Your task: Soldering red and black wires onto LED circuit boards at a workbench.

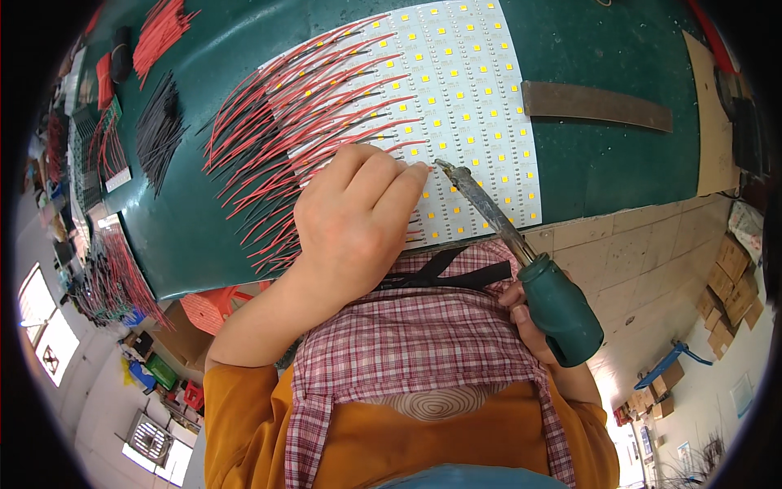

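A white LED circuit board [510,147] with rows of yellow chips lies on the green tabletop. Many red and black wires [252,122] are attached along it and fan out past its left edge. My left hand [350,216] rests over the board's near part, its fingertips pinched at the end of a thin wire that they mostly hide. In my right hand [529,326] is a soldering iron [562,310] with a dark green handle, its fingers partly hidden behind it. The iron's blackened tip reaches the board just beside my left fingertips.
A flat brown metal strip [599,106] touches the board's right edge. Bundles of loose red wires [163,37] and black wires [160,134] lie at the far left. Wired board pieces [122,261] hang over the table's left edge. A cardboard piece [709,114] sits at far right.
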`<state>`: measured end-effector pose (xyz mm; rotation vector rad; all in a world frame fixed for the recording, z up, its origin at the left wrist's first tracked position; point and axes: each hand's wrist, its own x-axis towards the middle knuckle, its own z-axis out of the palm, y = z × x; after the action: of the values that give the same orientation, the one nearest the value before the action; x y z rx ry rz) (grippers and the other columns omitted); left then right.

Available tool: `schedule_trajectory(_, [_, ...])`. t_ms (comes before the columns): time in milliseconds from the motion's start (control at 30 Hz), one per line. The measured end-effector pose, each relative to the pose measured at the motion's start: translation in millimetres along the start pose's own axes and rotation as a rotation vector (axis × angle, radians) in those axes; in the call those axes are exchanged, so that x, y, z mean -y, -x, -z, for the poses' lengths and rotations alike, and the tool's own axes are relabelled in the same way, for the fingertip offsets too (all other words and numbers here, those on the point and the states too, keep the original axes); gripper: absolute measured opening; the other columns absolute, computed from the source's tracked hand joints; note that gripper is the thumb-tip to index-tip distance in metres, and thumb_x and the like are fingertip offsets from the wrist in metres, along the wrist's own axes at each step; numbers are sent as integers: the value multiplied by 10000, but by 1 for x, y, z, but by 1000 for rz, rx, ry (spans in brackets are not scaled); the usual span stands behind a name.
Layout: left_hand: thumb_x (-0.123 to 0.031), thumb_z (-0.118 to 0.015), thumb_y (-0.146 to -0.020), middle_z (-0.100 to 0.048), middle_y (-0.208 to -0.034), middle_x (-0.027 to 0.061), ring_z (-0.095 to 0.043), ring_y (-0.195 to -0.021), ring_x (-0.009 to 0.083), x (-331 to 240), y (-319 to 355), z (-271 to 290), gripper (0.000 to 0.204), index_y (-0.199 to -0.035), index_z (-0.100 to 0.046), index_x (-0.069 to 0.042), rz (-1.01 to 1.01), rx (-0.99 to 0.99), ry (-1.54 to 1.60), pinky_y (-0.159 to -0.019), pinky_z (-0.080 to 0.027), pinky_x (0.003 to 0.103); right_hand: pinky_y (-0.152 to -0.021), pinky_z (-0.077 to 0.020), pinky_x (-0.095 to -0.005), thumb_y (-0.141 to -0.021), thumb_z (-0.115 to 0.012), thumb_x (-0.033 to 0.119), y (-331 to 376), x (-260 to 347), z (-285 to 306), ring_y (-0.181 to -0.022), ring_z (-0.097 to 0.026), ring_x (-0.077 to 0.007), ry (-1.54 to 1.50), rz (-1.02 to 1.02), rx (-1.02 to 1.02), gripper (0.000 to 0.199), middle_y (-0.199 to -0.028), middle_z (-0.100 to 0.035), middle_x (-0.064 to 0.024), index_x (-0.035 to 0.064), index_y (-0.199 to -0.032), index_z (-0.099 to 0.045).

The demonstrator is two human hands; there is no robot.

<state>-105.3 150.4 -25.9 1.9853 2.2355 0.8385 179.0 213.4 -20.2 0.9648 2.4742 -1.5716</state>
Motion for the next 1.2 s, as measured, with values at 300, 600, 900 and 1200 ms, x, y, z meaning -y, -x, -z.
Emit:
schedule_trajectory(300, [40,-704,-663,-604,-761,26,-610,-748,209,1,1,-3,254,-899,-715,-54,-17,6,-57,-614,-511,311,-746,-530,-312,-880,-643,98,-4,1,-7,-792,-654,-185,11,-18,-99,180,-849,-665,-90,2,-1019,-583])
schedule_trajectory(600, [25,-702,-660,-588,-749,26,-605,-740,208,2,0,-4,248,-894,-713,-59,-31,1,-99,-600,-503,309,-723,-512,-302,-869,-621,60,-5,4,-3,-767,-621,-166,-28,-3,-90,129,-861,-657,-71,7,-987,-614])
schedule_trajectory(900, [33,-699,-658,-599,-774,35,-611,-769,222,7,-2,-7,263,-903,-705,-61,-28,12,-113,-612,-506,316,-735,-491,-282,-914,-610,92,-2,2,-6,-793,-587,-133,-79,-43,-58,161,-896,-650,-66,3,-1047,-590])
schedule_trajectory(1200, [-54,-658,-638,-586,-800,51,-602,-757,217,2,14,-9,284,-920,-692,-29,-103,-88,3,-564,-488,303,-735,-542,-296,-880,-639,87,-1,-4,-6,-799,-666,-178,-21,-22,-30,197,-863,-676,-107,-24,-1029,-576])
